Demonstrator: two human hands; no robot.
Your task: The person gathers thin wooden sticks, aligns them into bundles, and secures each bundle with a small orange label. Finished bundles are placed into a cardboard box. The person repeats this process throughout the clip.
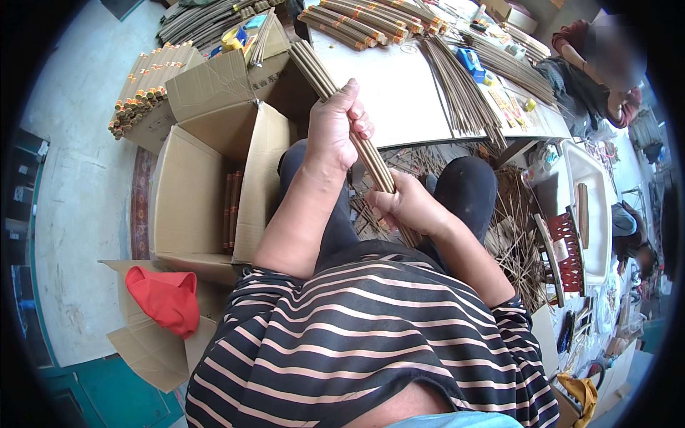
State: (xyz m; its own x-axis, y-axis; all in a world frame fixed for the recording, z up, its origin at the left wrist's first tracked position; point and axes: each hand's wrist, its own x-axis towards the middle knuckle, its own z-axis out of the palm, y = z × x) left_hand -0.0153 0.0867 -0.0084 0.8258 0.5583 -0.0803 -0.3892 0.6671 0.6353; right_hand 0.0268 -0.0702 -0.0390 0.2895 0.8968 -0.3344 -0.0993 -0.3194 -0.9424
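Between my hands, a bundle of long thin brown sticks (312, 68), much like incense sticks, slants from the upper left down toward my lap. My left hand (334, 130) is closed around its upper middle, thumb on top. Lower down, my right hand (410, 205) wraps the same bundle, and the end beyond it runs down over my lap. More loose sticks (464, 89) lie spread on the white table (399, 78) ahead of me. At the table's far edge, banded stick bundles (364, 25) sit in a row.
An open cardboard box (189, 189) stands at my left with a few banded bundles (232, 207) inside. Behind it, wrapped bundles (153, 78) are stacked. A red cloth (165, 299) hangs over another carton. A blue tape dispenser (471, 64) is on the table; a person (581, 60) sits at the right.
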